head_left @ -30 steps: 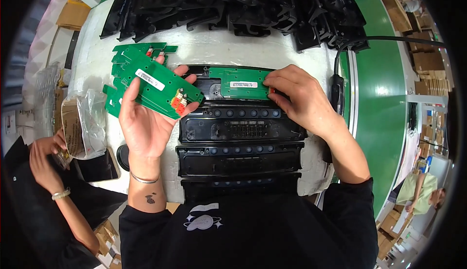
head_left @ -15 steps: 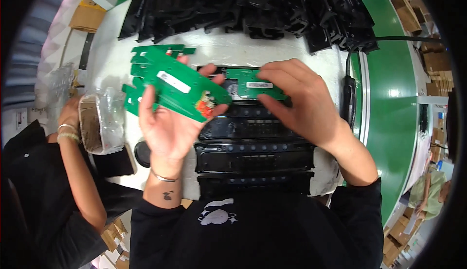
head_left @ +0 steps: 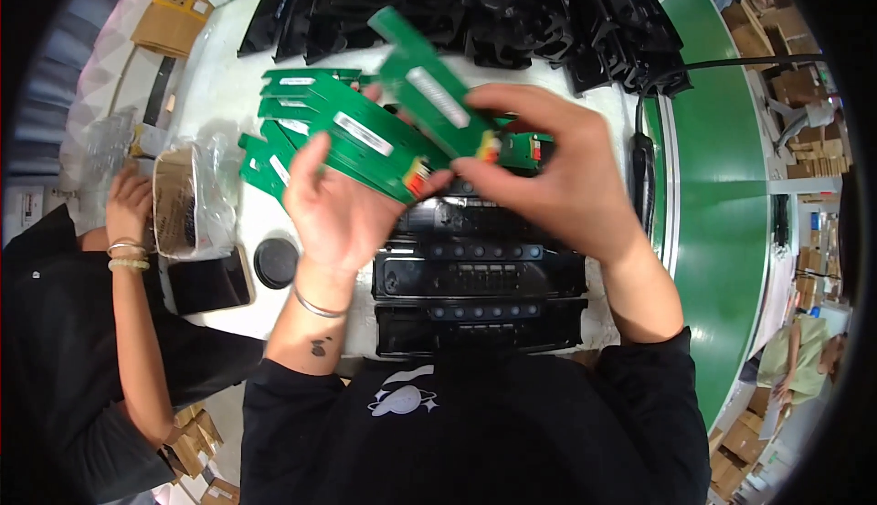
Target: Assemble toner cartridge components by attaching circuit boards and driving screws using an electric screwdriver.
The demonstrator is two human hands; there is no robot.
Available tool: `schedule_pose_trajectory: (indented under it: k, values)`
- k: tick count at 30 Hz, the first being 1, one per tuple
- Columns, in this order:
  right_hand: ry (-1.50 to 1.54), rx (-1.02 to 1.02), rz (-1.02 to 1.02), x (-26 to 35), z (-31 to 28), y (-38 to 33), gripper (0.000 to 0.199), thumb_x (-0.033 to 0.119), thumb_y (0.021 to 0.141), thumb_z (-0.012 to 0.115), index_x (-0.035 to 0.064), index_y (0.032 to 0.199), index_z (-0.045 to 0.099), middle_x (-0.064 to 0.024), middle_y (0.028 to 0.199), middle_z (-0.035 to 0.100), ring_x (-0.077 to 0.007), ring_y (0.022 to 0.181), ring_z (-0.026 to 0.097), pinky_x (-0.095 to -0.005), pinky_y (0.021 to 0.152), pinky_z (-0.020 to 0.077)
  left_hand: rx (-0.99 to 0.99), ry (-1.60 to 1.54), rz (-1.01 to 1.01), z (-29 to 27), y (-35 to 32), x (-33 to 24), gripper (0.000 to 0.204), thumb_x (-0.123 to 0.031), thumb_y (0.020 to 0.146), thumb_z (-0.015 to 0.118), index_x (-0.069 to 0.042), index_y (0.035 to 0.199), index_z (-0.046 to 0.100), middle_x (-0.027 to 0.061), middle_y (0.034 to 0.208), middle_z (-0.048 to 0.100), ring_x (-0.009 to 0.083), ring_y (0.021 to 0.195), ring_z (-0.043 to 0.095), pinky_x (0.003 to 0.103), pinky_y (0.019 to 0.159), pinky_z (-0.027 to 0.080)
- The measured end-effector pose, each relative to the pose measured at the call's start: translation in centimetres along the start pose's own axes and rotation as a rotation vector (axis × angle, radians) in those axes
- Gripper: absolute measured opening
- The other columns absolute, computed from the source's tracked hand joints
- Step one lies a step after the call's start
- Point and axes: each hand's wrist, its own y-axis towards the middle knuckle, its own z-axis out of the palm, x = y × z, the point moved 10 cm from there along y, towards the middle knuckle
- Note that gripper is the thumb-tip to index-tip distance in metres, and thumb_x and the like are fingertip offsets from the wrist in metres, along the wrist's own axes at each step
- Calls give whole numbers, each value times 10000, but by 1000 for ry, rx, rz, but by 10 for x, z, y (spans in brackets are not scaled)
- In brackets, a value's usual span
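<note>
Circuit board (head_left: 422, 68), green, long and narrow, white-labelled, slightly blurred: held tilted between the two hands; contact with the boards beside it could not be told. Right hand (head_left: 568, 171): thumb and fingers pinched its near end, by the red-and-yellow connectors (head_left: 487, 148). Left hand (head_left: 343, 223): thumb above, fingers beneath, gripping fanned circuit boards (head_left: 352, 150). Handling note: a grip on bare edges, clear of the connectors, with the fan kept level and apart, would likely have best prevented scraping. Further green board (head_left: 517, 156): partly hidden behind the right hand. Loose green boards (head_left: 264, 163): overlapping, left of the fan. Black plastic panels (head_left: 429, 278): in a row before the torso, with round studs. Black plastic housings (head_left: 438, 16): heaped beyond the hands. Black round lid (head_left: 275, 264): left of the left wrist. Plastic-lined carton (head_left: 174, 185): farther left, near a co-worker's hand (head_left: 130, 205).
</note>
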Motion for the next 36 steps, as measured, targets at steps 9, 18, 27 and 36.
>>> schedule_pose_trajectory:
  k: [9,18,27,36]
  values:
    - [-526,451,-31,-22,5,-71,357,39,582,675,4,929,594,-133,1071,551,-284,991,507,-360,816,439,12,2,81,-16,9,-35,557,-386,853,415,-75,1306,319,192,1365,289,345,1266,272,489,971,316]
    - [-448,384,-36,-25,17,-77,342,33,591,686,1,918,589,-132,1092,539,-297,1000,500,-373,818,442,26,-2,8,-19,8,-23,565,-380,853,418,-59,1308,318,191,1359,295,355,1256,289,493,938,355]
    - [-373,357,82,-45,2,-81,258,4,640,656,-11,891,598,-117,967,589,-279,879,550,-352,767,469,-58,-7,-15,-18,8,-16,478,-352,822,482,-78,1210,431,198,1270,404,353,1167,402,487,872,410]
    - [-204,143,-83,-51,2,-93,217,81,565,630,-5,750,558,-141,837,538,-320,864,515,-397,757,445,237,100,-68,10,0,-12,580,-303,889,376,-100,1388,159,97,1443,154,282,1325,147,459,1007,277]
